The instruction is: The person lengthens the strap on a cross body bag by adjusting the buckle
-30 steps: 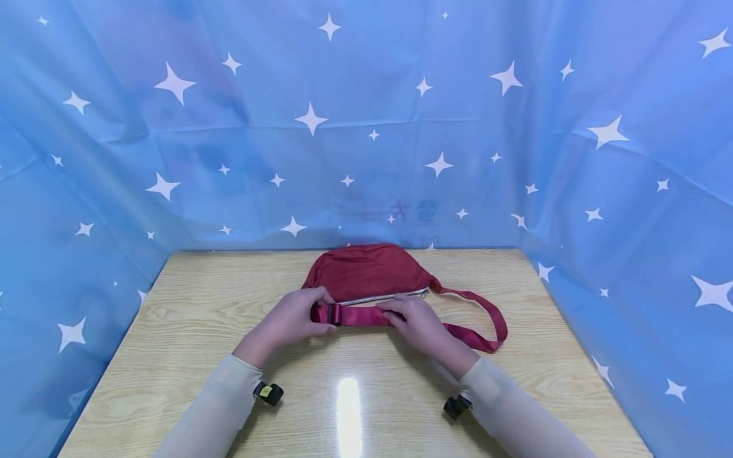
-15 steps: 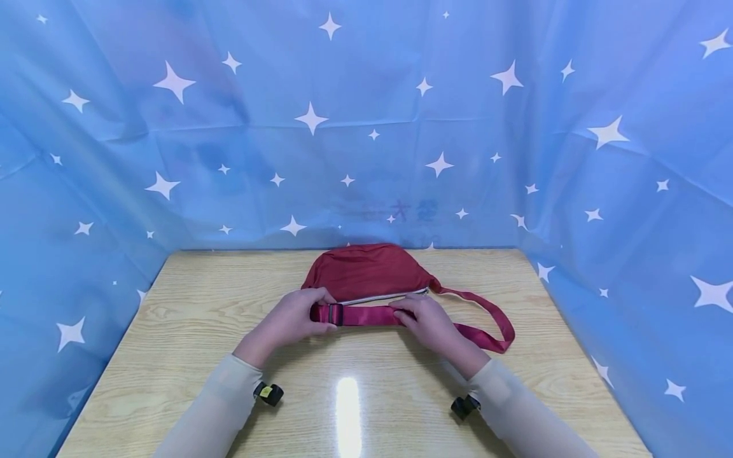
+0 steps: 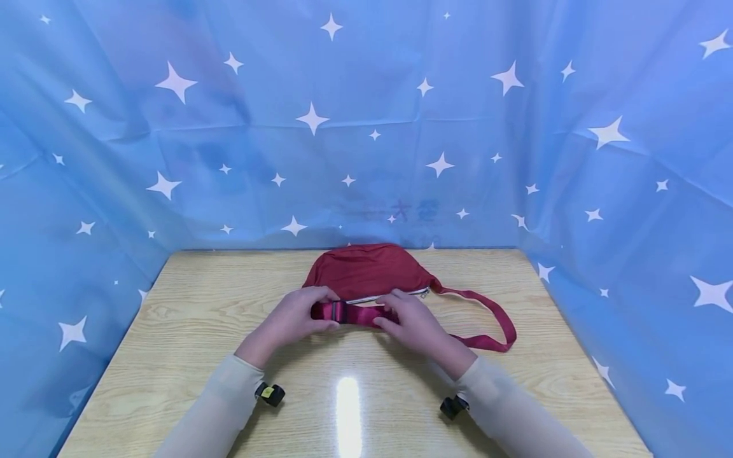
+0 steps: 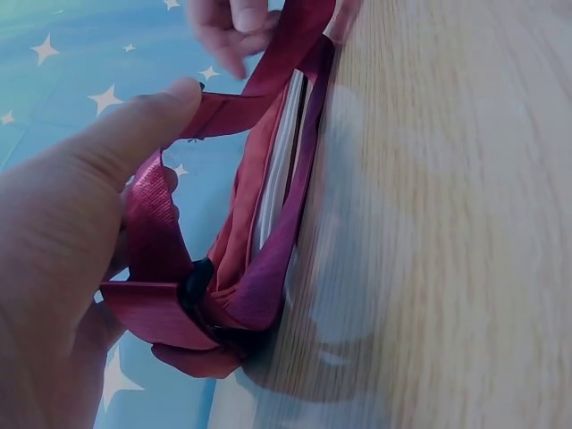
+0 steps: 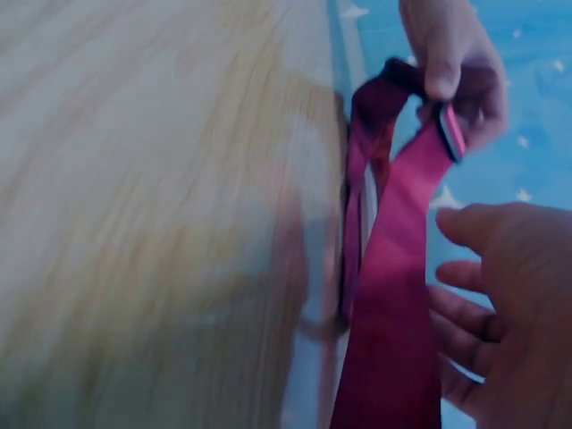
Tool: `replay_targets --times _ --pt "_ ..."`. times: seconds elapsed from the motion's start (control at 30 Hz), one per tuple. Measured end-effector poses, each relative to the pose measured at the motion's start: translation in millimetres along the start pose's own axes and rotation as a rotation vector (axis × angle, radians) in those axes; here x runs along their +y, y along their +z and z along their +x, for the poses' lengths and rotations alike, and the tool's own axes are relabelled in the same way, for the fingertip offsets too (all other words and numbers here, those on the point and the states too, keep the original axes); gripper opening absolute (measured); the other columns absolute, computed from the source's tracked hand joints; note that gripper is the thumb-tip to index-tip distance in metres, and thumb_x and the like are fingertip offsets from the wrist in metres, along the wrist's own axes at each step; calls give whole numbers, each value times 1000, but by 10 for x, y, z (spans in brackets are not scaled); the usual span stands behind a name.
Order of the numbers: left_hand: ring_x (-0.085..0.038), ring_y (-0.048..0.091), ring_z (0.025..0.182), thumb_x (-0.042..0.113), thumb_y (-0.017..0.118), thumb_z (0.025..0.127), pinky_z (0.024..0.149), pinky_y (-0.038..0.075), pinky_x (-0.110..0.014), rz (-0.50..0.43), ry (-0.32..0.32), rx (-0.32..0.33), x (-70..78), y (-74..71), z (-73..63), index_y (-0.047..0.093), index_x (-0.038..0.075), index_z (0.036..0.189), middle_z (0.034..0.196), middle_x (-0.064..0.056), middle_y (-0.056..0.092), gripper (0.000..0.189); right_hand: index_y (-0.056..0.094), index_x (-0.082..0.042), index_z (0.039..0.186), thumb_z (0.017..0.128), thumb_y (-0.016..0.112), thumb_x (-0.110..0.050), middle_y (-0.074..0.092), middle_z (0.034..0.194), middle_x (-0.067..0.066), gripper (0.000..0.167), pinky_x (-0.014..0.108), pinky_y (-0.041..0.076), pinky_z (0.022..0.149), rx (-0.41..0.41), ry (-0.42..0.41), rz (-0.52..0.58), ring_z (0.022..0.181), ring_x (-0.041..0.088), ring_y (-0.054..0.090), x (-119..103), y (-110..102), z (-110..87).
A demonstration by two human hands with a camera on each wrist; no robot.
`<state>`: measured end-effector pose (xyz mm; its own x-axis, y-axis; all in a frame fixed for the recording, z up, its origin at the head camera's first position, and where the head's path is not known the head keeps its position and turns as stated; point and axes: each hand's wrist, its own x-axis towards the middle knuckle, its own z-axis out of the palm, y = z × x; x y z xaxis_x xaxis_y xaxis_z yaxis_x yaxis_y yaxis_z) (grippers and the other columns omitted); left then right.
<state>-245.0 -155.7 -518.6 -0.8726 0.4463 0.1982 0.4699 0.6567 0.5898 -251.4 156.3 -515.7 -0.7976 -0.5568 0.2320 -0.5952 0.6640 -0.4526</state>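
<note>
Curtained booth: starry sheeting (image 3: 395, 181), table (image 3: 189, 331)

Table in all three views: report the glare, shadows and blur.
Head view: a white glare streak on the table, soft shadows beside the left sleeve and right sleeve; left wrist view: a hazy reflection on the table beside the bag; right wrist view: dim and soft overall, the wood grain smeared.

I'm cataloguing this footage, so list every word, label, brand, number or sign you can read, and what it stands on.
Nothing is legible.
Faint marks on the blue backdrop: too blurred to read.
Yellow patch on the left black wrist device: too small to tell.
Red bag: no lettering shows.
</note>
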Motion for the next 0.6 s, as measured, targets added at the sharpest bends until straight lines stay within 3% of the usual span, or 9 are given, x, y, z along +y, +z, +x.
replay_targets --times 0.1,0.23,0.4,0.6 --pt "-11 65 101 34 97 89 91 58 -40 -6 18 13 4 3 1 73 24 128 114 11 71 47 70 -7 140 101 85 -32 69 119 6 48 45 57 97 -18 -58 1 109 21 65 -144 44 101" --pt "-14 66 112 33 96 89 98 58 -43 -5 47 25 6 5 3 73 23 132 124 8 73 50 67 -10 145 101 85 -37 69 129 4 54 46 54 107 -25 -118 -9 121 22 64 -319 111 247" --pt "-16 66 122 36 93 91 104 56 -44 -7 60 37 0 12 2 73 21 135 131 6 73 50 71 -12 139 97 89 -35 69 124 -2 51 43 52 102 13 -167 -47 116 18 64 -414 183 340" --pt "-17 67 118 37 93 90 101 57 -44 -27 34 23 5 8 -2 72 19 135 129 5 74 53 73 -15 133 95 91 -34 68 119 -4 47 40 52 98 27 -169 -68 111 15 61 -400 227 363"
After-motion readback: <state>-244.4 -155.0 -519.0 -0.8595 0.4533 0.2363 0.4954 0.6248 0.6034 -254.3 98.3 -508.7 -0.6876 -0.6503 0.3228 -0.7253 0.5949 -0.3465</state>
